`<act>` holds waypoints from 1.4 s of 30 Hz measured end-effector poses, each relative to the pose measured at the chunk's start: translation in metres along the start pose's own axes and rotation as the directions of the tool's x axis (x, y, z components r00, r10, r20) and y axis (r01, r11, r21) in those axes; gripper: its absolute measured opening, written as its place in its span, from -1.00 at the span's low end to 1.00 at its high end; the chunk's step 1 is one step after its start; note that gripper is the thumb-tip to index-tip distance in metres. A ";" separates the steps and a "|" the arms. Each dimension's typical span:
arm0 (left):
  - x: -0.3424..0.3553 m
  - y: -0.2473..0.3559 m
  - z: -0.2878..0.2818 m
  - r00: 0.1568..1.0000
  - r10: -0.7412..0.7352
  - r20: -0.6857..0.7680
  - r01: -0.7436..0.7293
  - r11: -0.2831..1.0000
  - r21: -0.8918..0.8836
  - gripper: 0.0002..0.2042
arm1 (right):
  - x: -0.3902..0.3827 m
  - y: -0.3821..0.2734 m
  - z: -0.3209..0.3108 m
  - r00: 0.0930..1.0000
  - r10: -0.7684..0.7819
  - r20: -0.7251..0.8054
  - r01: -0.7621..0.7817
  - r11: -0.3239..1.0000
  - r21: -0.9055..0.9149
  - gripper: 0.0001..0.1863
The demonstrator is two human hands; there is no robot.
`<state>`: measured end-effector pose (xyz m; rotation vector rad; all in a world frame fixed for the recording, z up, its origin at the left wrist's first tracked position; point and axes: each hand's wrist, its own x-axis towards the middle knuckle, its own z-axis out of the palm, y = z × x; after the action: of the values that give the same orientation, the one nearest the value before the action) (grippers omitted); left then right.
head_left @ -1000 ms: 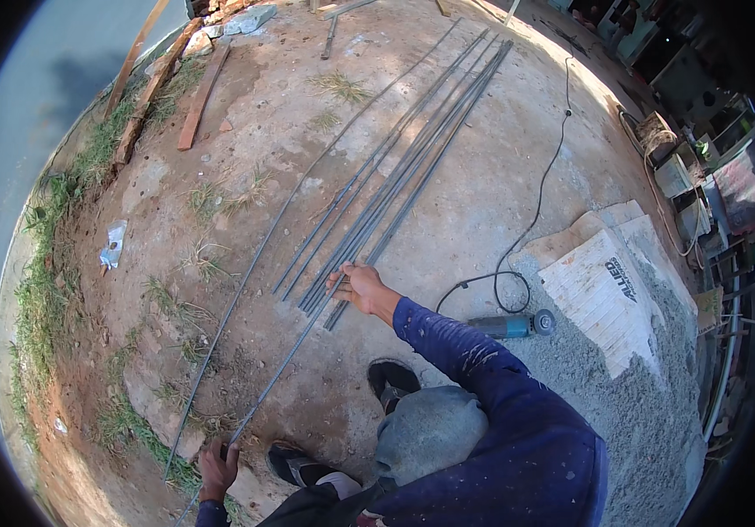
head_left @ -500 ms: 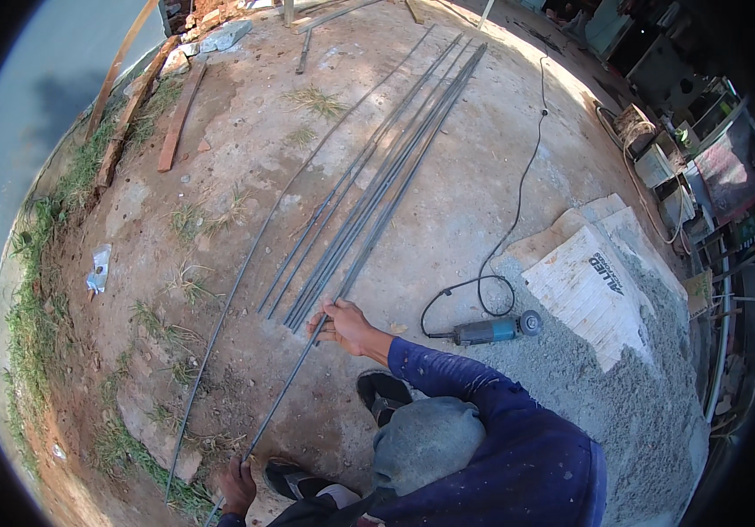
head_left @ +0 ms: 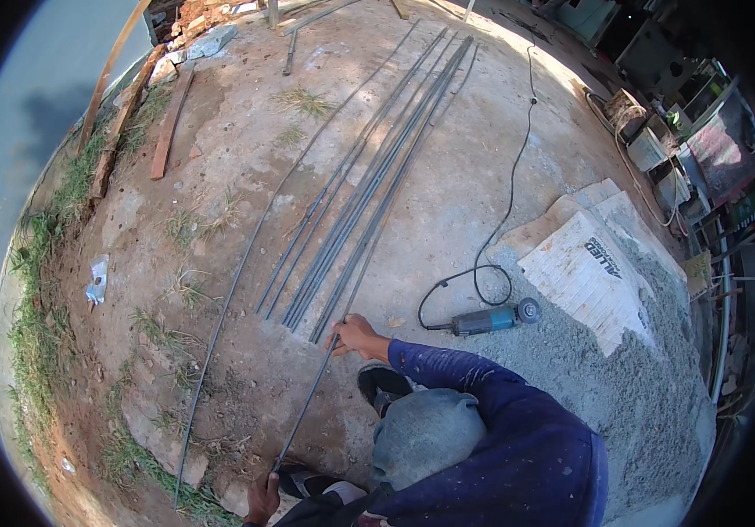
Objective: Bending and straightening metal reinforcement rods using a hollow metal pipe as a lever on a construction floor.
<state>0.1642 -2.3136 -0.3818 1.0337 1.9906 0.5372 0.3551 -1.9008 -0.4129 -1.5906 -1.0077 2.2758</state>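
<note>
My right hand (head_left: 358,337) is closed around a long thin steel rod (head_left: 312,400), just past the near ends of a loose bundle of rods. Lower down, close to my shoe, the near end of that same rod is in my left hand (head_left: 262,499), whose fingers are wrapped round it. The bundle of steel rods (head_left: 342,226) lies on the ground, stretching away to the far right. Left of it, a single slightly bent rod (head_left: 239,274) lies apart.
An angle grinder (head_left: 487,319) rests at right, its black cord (head_left: 518,184) looping away. Beyond it are a white sack (head_left: 584,263) and a grey gravel pile (head_left: 571,413). Wooden planks (head_left: 171,127) and grass (head_left: 44,342) lie along the left wall.
Both hands have shifted right and slightly nearer, carrying the rod with them. The rod now lies a little farther apart from the bundle's right side.
</note>
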 end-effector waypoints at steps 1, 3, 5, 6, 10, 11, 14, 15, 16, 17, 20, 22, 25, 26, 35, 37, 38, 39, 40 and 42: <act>-0.001 0.019 -0.001 1.000 0.005 -0.003 -0.005 1.000 -0.003 -0.59 | 0.001 0.005 -0.004 0.999 -0.023 -0.029 0.021 0.998 -0.055 -0.74; -0.007 0.042 0.001 0.998 -0.054 0.043 0.059 0.991 -0.121 -0.56 | 0.002 0.008 -0.011 0.997 -0.043 -0.057 0.037 0.993 -0.112 -0.73; -0.014 0.014 0.014 0.999 0.017 -0.039 -0.017 1.000 0.002 -0.55 | 0.003 0.008 -0.007 0.996 -0.082 -0.043 0.074 0.985 -0.155 -0.72; -0.010 0.012 0.017 0.999 -0.032 0.031 0.032 0.999 0.000 -0.59 | 0.004 0.008 -0.012 0.995 -0.083 -0.051 0.074 0.986 -0.152 -0.72; 0.010 0.020 0.031 0.995 -0.065 0.079 0.060 0.996 0.066 -0.66 | 0.018 0.004 -0.033 0.988 -0.109 -0.113 0.097 0.989 -0.109 -0.73; 0.014 0.017 0.038 0.995 -0.066 0.073 0.061 0.996 0.069 -0.66 | 0.022 0.004 -0.038 0.980 -0.139 -0.145 0.123 0.986 -0.112 -0.74; 0.029 0.018 0.058 0.981 0.185 -0.056 -0.183 0.982 0.043 -0.70 | 0.032 -0.002 -0.052 0.973 -0.149 -0.178 0.130 0.985 -0.117 -0.70; 0.034 0.021 0.062 0.988 0.149 -0.032 -0.146 0.987 0.065 -0.71 | 0.036 -0.005 -0.056 0.968 -0.137 -0.212 0.112 0.986 -0.126 -0.70; 0.038 0.026 0.064 0.994 0.110 -0.008 -0.109 0.990 0.087 -0.73 | 0.040 -0.007 -0.063 0.967 -0.137 -0.214 0.112 0.986 -0.126 -0.70; 0.043 0.028 0.065 0.994 0.110 -0.007 -0.109 0.990 0.086 -0.73 | 0.045 -0.010 -0.068 0.964 -0.152 -0.219 0.119 0.980 -0.157 -0.69; 0.057 0.028 0.068 0.997 0.078 0.018 -0.080 0.986 0.144 -0.73 | 0.054 -0.020 -0.065 0.943 -0.225 -0.245 0.170 0.959 -0.225 -0.66; 0.068 0.027 0.068 0.996 0.092 0.001 -0.091 0.987 0.130 -0.72 | 0.059 -0.029 -0.060 0.919 -0.287 -0.270 0.217 0.941 -0.260 -0.65; 0.077 0.028 0.070 0.993 0.107 -0.059 -0.095 0.980 0.174 -0.72 | 0.067 -0.036 -0.060 0.915 -0.302 -0.270 0.221 0.931 -0.291 -0.63; 0.079 0.028 0.069 0.992 0.112 -0.055 -0.100 0.979 0.175 -0.72 | 0.071 -0.034 -0.061 0.915 -0.307 -0.260 0.224 0.926 -0.304 -0.64; 0.077 0.031 0.065 1.000 0.014 -0.008 -0.012 0.977 0.214 -0.71 | 0.070 -0.027 -0.054 0.921 -0.282 -0.268 0.217 0.944 -0.249 -0.62; 0.076 0.036 0.061 0.999 -0.019 -0.027 0.025 0.971 0.238 -0.73 | 0.073 -0.027 -0.057 0.925 -0.275 -0.262 0.206 0.943 -0.263 -0.61; 0.078 0.034 0.060 0.999 -0.040 -0.018 0.043 0.971 0.236 -0.73 | 0.076 -0.027 -0.058 0.931 -0.260 -0.257 0.188 0.943 -0.274 -0.61; 0.085 0.030 0.059 0.996 0.046 -0.074 -0.030 0.979 0.200 -0.75 | 0.081 -0.027 -0.059 0.937 -0.243 -0.250 0.168 0.943 -0.286 -0.60; 0.082 0.027 0.058 0.984 0.114 -0.133 -0.091 0.982 0.168 -0.75 | 0.081 -0.030 -0.060 0.951 -0.209 -0.227 0.123 0.931 -0.345 -0.59; 0.082 0.044 0.049 0.974 0.097 -0.207 -0.070 0.988 0.136 -0.72 | 0.082 -0.042 -0.050 0.967 -0.120 -0.225 0.018 0.912 -0.409 -0.56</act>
<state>0.1968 -2.2208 -0.4191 1.1853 2.2005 0.5932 0.3569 -1.8067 -0.4592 -1.8948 -1.5086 1.8405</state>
